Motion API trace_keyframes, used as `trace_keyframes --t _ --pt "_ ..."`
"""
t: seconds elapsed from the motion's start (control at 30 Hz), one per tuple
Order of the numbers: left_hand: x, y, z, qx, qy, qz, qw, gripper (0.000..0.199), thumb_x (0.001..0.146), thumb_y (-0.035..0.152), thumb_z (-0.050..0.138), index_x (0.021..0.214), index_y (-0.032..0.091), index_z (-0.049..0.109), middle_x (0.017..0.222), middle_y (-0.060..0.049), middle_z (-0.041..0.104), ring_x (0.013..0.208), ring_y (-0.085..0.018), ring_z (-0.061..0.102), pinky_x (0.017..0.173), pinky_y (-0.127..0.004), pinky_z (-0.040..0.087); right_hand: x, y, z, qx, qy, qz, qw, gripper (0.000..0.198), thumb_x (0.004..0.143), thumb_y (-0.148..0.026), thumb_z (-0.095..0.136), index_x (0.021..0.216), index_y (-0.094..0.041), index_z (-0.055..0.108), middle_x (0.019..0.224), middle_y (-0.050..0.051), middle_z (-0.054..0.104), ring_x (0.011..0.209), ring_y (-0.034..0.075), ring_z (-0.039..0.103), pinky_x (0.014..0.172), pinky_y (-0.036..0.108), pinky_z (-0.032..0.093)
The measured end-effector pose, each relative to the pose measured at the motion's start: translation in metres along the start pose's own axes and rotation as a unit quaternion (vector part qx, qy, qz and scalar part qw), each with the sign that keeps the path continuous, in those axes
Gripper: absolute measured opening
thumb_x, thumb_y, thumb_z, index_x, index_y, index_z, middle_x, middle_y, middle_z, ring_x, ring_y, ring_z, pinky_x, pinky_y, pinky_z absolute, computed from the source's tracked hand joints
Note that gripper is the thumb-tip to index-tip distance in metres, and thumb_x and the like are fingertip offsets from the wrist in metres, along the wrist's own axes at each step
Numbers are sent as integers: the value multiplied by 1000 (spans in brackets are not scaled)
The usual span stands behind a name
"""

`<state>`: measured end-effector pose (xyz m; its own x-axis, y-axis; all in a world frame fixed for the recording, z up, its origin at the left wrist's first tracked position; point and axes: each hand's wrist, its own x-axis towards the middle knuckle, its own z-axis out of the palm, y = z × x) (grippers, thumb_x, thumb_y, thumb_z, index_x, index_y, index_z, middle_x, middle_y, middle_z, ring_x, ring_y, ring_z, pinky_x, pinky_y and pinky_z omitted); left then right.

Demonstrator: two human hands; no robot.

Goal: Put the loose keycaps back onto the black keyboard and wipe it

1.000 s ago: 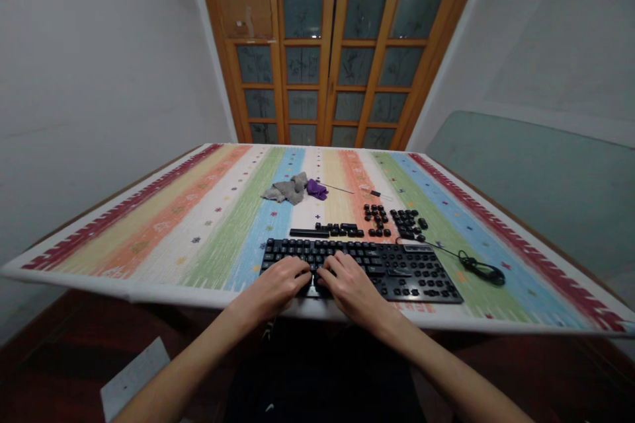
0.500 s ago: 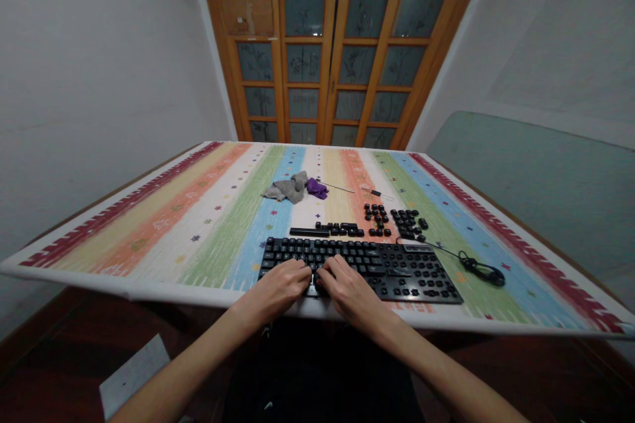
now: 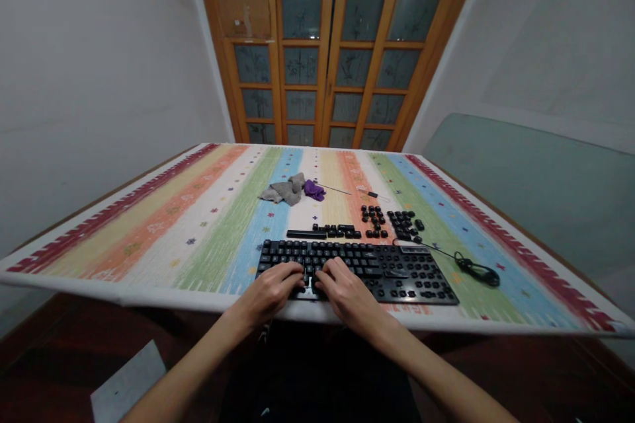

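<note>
A black keyboard lies along the table's front edge. Keycaps cover most of its left and middle, while the right part shows bare key sockets. My left hand rests over the lower left keys, its fingers bent together and the tips at the bottom rows. Close beside it, my right hand has curled fingers at the bottom middle of the keyboard. Whatever is between the fingertips of either hand is too small to tell. A bare pale strip shows between the hands. Behind the keyboard lie a long black spacebar keycap and several loose keycaps.
A grey cloth and a purple cloth lie farther back, with a thin rod and a small black-handled wire tool to their right. The keyboard's coiled cable is at the right. A striped cloth covers the table.
My left hand has shifted slightly left, widening the gap between the hands and uncovering more of the keyboard's bottom row. The right hand stays at about the same place. The view has shifted slightly.
</note>
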<state>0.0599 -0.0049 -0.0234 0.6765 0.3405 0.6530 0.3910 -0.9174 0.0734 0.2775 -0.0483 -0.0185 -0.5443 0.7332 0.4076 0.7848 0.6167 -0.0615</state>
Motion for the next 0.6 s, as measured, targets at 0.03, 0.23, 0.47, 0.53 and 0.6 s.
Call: trace_keyframes --t 0.03,0.23,0.47,0.53,0.6 --pt "0 0 0 2 4 2 1000 17 100 16 46 100 11 62 99 -10 67 88 -18 66 78 -31 58 0 0 1 -5 1 0 1000 9 94 -5 55 93 -13 59 94 9 54 90 25 50 77 36 49" --pt "3 0 -5 -18 -24 -6 1000 19 97 10 47 104 12 64 102 -11 68 93 -19 66 81 -31 59 2 -3 3 -25 10 -6 1000 13 95 -5 51 98 -13 60 95 10 55 89 25 50 78 37 49" --pt "7 8 -4 -64 -46 -55 995 21 92 4 49 88 15 67 95 -9 67 89 -19 61 80 -33 57 3 -4 -5 9 -9 -22 1000 17 94 -3 50 103 -12 60 97 11 56 90 25 50 77 37 50" --pt "6 9 -3 -78 -42 -76 993 19 93 7 49 94 15 67 92 -8 66 87 -18 60 78 -32 56 5 -2 -7 23 -18 -13 999 15 94 -3 51 99 -14 60 96 10 55 90 24 50 76 36 50" --pt "5 8 -4 -84 -31 -92 992 17 94 10 51 99 15 67 95 -9 66 89 -18 61 79 -32 56 7 0 -10 33 -25 -6 999 14 93 -2 53 94 -15 60 96 9 55 90 23 50 76 35 50"
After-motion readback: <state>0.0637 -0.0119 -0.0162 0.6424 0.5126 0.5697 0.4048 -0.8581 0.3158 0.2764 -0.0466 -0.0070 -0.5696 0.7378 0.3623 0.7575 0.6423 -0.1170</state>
